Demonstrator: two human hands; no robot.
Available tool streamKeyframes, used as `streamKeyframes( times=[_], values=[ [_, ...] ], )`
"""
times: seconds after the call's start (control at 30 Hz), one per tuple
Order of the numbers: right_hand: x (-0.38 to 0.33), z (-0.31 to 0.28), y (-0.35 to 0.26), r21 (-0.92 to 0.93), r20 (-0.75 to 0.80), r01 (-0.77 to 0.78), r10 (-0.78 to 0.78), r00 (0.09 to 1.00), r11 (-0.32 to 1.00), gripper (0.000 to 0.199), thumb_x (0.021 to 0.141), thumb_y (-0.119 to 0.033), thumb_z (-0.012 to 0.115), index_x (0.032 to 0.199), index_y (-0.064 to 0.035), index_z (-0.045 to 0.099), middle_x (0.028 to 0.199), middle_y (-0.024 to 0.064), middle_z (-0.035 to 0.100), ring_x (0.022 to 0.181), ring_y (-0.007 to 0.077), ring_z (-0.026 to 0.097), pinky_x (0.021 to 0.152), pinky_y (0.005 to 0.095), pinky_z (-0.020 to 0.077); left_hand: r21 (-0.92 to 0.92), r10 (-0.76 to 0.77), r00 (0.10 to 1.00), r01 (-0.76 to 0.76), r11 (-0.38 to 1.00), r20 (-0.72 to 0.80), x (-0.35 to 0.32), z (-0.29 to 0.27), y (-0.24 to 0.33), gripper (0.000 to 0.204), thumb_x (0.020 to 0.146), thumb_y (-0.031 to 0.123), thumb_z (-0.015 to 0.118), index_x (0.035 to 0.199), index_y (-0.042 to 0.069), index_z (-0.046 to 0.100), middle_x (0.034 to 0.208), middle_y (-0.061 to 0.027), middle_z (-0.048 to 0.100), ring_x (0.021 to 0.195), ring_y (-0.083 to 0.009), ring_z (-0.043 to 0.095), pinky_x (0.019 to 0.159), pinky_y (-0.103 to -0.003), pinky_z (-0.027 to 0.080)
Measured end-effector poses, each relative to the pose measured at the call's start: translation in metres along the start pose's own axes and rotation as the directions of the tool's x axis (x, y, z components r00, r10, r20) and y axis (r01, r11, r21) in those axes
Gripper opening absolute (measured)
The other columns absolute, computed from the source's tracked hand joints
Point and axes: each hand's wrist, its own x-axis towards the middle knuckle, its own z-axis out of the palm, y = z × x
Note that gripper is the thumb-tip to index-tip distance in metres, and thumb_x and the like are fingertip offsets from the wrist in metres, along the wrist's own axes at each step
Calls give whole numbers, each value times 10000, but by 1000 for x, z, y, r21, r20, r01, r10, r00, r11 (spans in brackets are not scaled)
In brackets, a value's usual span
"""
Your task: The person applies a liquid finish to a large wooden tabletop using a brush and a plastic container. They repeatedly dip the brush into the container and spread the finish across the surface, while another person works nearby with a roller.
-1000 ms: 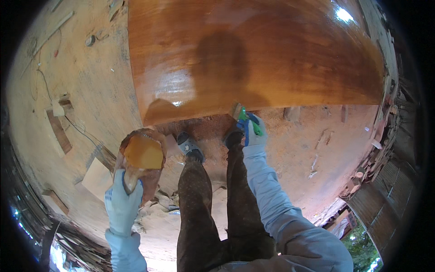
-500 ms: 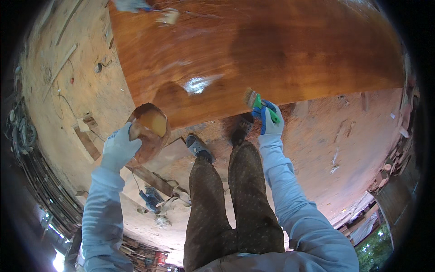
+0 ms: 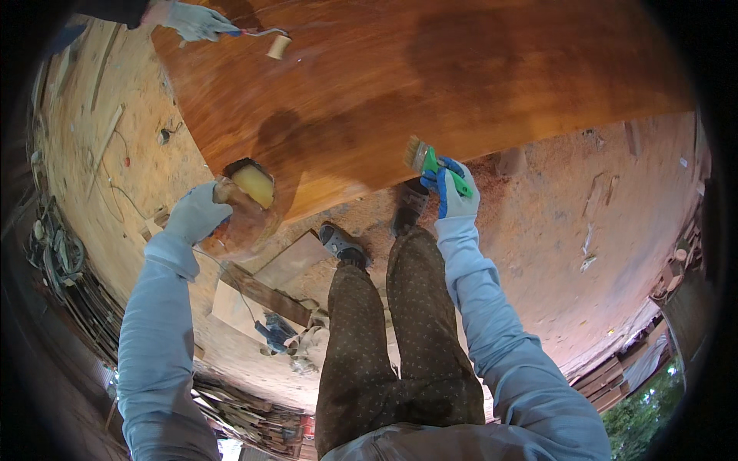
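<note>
Our blue-and-white-gloved right hand (image 3: 455, 192) clasps the green-handled, pale-bristled brush (image 3: 432, 161), long axis slanting up-left toward the glossy brown wooden panel (image 3: 361, 115); our white-gloved left hand (image 3: 197, 215) grips the amber container (image 3: 241, 218), well left of the brush.

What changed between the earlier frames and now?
A co-worker's pale gloved hand with a cream roller entered upper left. The left hand moved a brown container of yellow liquid forward, toward the glossy brown wooden panel. The right hand still holds the green-handled brush.
</note>
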Motion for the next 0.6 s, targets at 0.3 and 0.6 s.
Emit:
streamKeyframes(
  times=[0.3,0.6],
  values=[
    [6,0,-12,17,12,-38,37,999,999,250,953,-50,583,1192,25,587,1133,115,639,940,197,667,816,337,597,-179,-54,985,83,980,165,25,-11,14,296,753,197,630,993,25,649,787,-97,661,676,-183,635,595,-338,523],
    [10,-4,-10,8,-2,-40,40,999,999,226,956,-24,575,1174,28,597,1124,118,644,922,190,674,795,327,605,-113,-47,978,71,991,202,34,-15,34,310,750,214,637,1004,39,670,774,-105,674,670,-201,646,618,-342,530]
  ],
)
